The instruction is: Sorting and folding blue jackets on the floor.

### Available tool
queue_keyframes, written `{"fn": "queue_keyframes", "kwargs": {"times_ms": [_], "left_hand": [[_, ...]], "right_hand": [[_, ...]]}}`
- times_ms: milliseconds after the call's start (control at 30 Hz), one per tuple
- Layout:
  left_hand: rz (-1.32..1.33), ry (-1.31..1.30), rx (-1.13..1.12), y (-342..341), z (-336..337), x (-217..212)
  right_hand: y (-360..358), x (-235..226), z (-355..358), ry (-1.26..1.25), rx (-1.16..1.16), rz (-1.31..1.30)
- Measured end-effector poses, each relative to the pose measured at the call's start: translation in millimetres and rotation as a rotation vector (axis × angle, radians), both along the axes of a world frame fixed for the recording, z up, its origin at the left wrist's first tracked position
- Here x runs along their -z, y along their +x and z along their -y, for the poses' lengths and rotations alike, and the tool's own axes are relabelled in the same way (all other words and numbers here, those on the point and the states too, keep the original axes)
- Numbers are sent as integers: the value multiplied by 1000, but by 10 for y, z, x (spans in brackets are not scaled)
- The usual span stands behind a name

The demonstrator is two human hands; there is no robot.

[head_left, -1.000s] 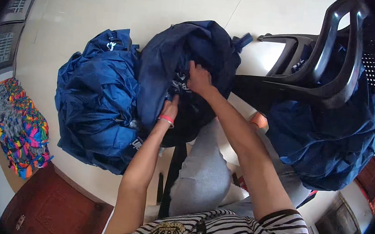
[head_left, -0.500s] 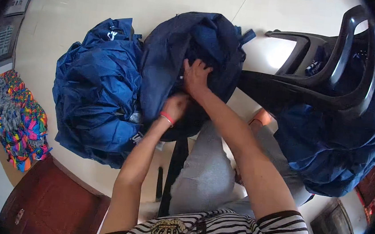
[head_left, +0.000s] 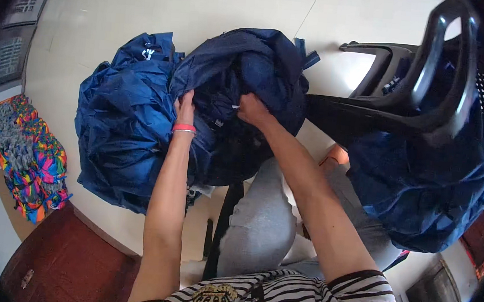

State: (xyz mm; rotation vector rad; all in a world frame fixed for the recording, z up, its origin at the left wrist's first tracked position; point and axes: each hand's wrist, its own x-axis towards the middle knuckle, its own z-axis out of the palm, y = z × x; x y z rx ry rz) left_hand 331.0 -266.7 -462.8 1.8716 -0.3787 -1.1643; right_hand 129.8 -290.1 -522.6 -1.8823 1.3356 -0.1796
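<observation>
A dark navy backpack (head_left: 261, 66) rests on my lap, its fabric bunched up. My left hand (head_left: 185, 107), with a pink band on the wrist, grips the backpack's left edge. My right hand (head_left: 252, 109) clutches the fabric near the backpack's middle, close to a small white tab. A brighter blue crumpled bag (head_left: 123, 123) lies on the floor just left of it, touching it.
A black plastic chair (head_left: 425, 92) stands at the right with another blue bag (head_left: 423, 184) beneath and behind it. A multicoloured patterned heap (head_left: 31, 158) lies at the far left. A reddish-brown wooden piece (head_left: 65, 262) sits at lower left. My grey-trousered legs (head_left: 264, 222) are below.
Both hands have shifted on the backpack: the left has slid up to its left edge, and the right has come down toward its middle. The fabric has bunched differently.
</observation>
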Motion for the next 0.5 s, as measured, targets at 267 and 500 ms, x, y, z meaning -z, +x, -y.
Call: {"fn": "queue_keyframes", "kwargs": {"times_ms": [267, 500], "left_hand": [[-389, -96, 50, 88, 102, 11], [-755, -114, -242, -217, -37, -893]], "right_hand": [[-428, -644, -369, -58, 235, 217], [-843, -2304, -306, -81, -186, 350]]}}
